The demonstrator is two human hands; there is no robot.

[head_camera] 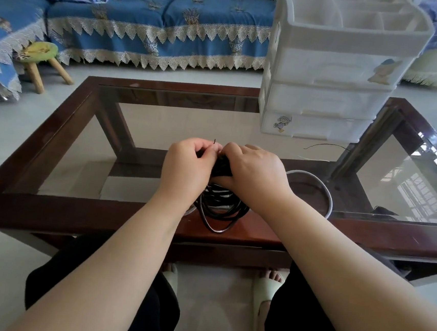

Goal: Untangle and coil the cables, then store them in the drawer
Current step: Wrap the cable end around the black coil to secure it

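Black cable [220,205], wound into a bundle of many glossy loops, sits at the near middle of the table [48,207], its lower loops hanging onto the dark red-brown wooden rim. Both hands are together at the top of the bundle. The left hand [185,167] has its fingers curled in, pinching a thin dark tie end [215,141] that sticks up between the 2 hands. The right hand [251,171] is curled over the upper part of the coil, gripping the gathered strands from above; its fingertips are hidden behind the cable.

Just right of the bundle and partly under the right wrist lies a grey cable [325,191], a smooth round loop on the glass. Beyond it, 2 thin loose wires [320,145] lie on the glass, 1 dark and 1 pale.

The table has a clear glass top set in a polished wooden frame. On its far right stands a white translucent plastic drawer unit [325,101] with 3 shut drawers and an open divided tray on top; small cartoon stickers mark 2 drawer fronts.

Behind the table runs a sofa [159,21] covered in blue printed cloth with a cream lace trim of pointed scallops. A small wooden stool [42,60] with a yellow-green seat stands on the pale floor at the left.
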